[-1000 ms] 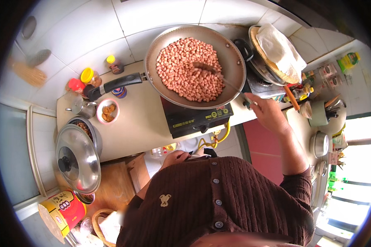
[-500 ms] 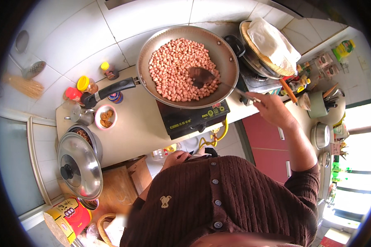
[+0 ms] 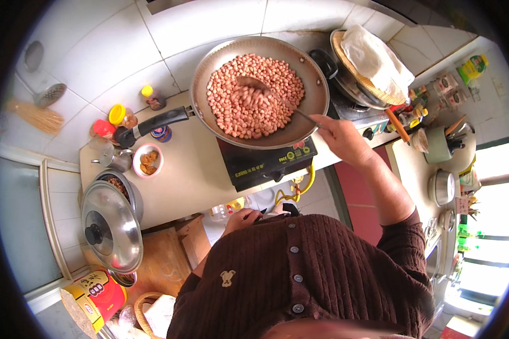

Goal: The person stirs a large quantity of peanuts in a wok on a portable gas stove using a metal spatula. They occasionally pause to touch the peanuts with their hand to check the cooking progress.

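Note:
A wide wok [image 3: 315,107] full of shelled peanuts [image 3: 232,107] with pinkish-red skins sits on a black induction cooker [image 3: 266,165]. My right hand [image 3: 345,138], at the wok's right rim, is closed round the thin handle of a cooking spatula [image 3: 253,83]. The spatula's dark blade is in the middle of the peanuts, with some piled against it. Low in front of my body, my left hand [image 3: 242,219] is curled up by a small dark object. What lies inside its fingers is mostly hidden.
The wok's long black handle [image 3: 158,121] points left over jars [image 3: 119,115] and a bowl of brown lumps [image 3: 148,160]. A lidded pot [image 3: 112,226] stands at the left. Close on the right, a steamer pot [image 3: 345,73] bears a woven tray and white cloth. A yellow hose [image 3: 306,183] hangs below the counter.
My right hand has pushed the spatula left and away from me through the peanuts, moving its blade from the right side towards the middle. The left hand stays low by my body.

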The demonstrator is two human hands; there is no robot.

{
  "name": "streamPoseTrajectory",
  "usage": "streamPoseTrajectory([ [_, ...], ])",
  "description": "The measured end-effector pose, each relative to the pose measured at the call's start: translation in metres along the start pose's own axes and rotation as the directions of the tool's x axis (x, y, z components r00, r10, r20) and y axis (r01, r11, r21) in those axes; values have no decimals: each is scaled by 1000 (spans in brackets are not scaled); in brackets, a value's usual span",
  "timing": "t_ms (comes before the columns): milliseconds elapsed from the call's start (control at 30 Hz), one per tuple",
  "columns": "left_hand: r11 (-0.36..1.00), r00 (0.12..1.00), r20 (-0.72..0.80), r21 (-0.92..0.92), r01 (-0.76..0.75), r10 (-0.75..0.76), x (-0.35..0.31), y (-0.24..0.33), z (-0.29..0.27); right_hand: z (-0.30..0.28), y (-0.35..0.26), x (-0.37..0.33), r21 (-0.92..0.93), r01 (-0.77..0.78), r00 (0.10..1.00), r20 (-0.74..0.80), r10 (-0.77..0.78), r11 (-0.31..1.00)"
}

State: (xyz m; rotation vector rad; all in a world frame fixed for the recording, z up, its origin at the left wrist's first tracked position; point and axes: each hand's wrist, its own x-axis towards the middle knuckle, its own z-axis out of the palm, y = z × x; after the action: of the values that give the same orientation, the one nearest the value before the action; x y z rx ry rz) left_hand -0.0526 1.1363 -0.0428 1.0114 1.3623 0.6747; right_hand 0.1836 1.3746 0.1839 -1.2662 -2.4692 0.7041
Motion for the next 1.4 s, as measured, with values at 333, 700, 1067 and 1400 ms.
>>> streamPoseTrajectory([
  [333, 999, 999, 15, 42, -34, 33, 1, 6, -3, -15, -34, -44, 61, -123, 975, 194, 109, 991],
  [700, 1000, 1000, -1, -11, -1, 1, 1, 5, -3, -24, 26, 13, -89, -227, 972, -77, 221, 970],
  [1067, 1000, 1000, -22, 17, -4, 5, -3, 11, -2, 11, -24, 21, -96, 16, 999, 45, -12, 995],
  [1400, 999, 999, 39, 34, -30, 29, 4, 4, -7, -73, -50, -67, -474, -139, 989, -13, 150, 870],
])
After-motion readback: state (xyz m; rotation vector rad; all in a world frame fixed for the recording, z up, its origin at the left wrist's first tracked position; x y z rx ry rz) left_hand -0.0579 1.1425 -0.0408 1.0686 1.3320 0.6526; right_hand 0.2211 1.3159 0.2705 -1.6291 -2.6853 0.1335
